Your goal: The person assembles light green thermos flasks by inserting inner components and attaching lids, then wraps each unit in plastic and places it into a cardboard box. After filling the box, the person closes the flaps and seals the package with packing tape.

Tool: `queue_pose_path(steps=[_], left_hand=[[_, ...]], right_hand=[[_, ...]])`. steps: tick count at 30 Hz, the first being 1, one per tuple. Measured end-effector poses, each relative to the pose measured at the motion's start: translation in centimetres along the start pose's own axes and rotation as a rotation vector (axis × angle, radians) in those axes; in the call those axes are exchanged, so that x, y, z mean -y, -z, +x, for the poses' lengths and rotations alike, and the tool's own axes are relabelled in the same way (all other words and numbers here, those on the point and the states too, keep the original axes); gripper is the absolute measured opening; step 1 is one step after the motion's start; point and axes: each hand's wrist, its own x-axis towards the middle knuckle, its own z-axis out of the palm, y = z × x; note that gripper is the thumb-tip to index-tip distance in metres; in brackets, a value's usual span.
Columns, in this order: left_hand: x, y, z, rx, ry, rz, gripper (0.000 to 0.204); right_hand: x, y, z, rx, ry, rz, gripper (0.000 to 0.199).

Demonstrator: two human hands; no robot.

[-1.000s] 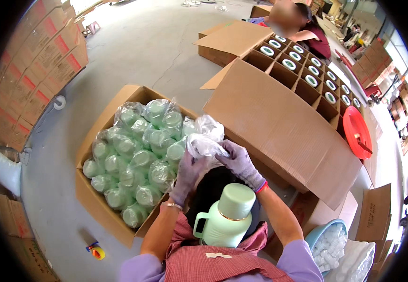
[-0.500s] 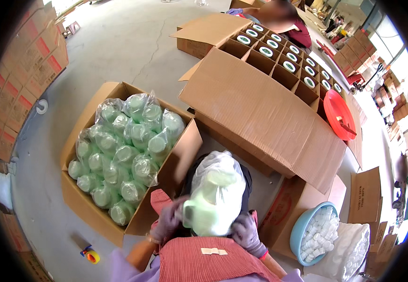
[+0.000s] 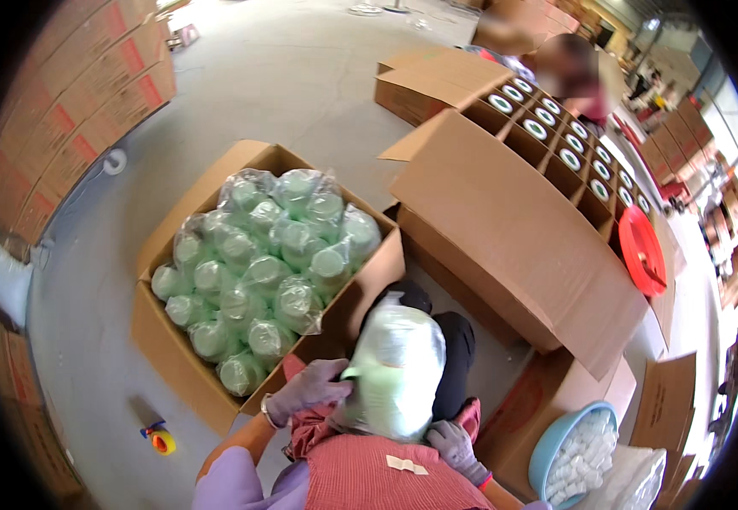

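A pale green bottle in a clear plastic bag [image 3: 396, 374] stands on my lap, between my two hands. My left hand [image 3: 314, 391], in a grey glove, is closed with its fingertips at the left side of the bagged bottle, where a green edge shows. At the bag's lower right, my right hand [image 3: 454, 448], also gloved, has its fingers curled against the plastic; their tips are partly hidden. To the left stands an open cardboard box [image 3: 184, 361], packed with several bagged pale green bottles [image 3: 267, 274].
A large divided carton [image 3: 513, 246] holds several white-lidded containers, with a red basin [image 3: 641, 251] at its right edge. A blue basin [image 3: 542, 463] of white caps stands at lower right. Yellow tape [image 3: 162, 441] lies on the floor. Stacked cartons [image 3: 88, 102] line the left; a person sits beyond.
The bagged bottle now stands more upright, and its green handle side is less exposed. My left hand has gone from a blur to a grip at its side. The whole view has shifted.
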Motion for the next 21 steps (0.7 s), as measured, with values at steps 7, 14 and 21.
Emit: queue_pose_path(steps=[7,14,21], left_hand=[[12.3,0.5,-0.6,-0.284,-0.38,-1.296,0.04],[4.3,23.1,14.4,-0.763,-1.052,-1.155,0.018],[9.7,41.3,31.3,-1.362,-0.543,-0.774,0.03]], right_hand=[[1.2,3.6,21.6,-0.283,0.107,0.279,0.016],[-13.6,-2.4,35.9,-0.046,-0.094,0.215,0.036],[-22.6,-9.9,38.6,-0.04,-0.643,0.449,0.07]])
